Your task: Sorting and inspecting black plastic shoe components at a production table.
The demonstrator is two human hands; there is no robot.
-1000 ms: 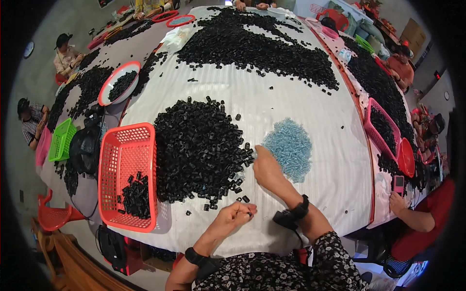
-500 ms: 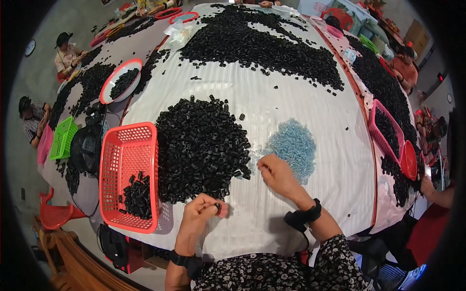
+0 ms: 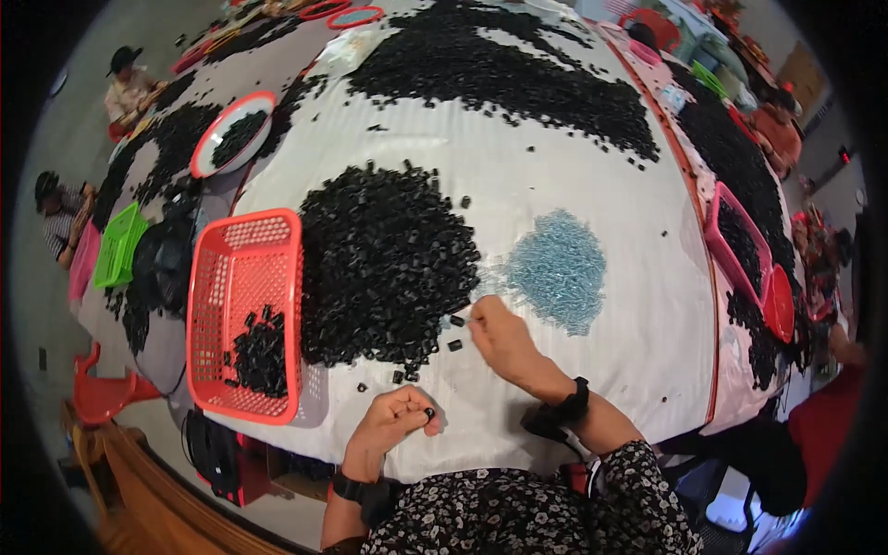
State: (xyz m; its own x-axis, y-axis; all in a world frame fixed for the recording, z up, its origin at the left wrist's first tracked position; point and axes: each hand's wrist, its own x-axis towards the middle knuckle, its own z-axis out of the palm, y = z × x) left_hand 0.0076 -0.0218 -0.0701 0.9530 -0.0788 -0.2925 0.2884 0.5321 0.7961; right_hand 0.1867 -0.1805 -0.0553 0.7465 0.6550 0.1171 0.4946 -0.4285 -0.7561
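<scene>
Head view: left hand [image 3: 392, 418], nearside of the black pile [image 3: 384, 268], pinches a black piece [image 3: 430, 413]; right hand [image 3: 504, 342], right of the pile, curls, grip unclear; brushing sideways could scatter loose pieces [image 3: 454, 345].

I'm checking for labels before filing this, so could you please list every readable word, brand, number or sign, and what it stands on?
No text can be read.
Black pieces, blue pieces: too small to show any lettering.
Red basket: no lettering visible.
Red light, far right: too blurred to tell.
</scene>
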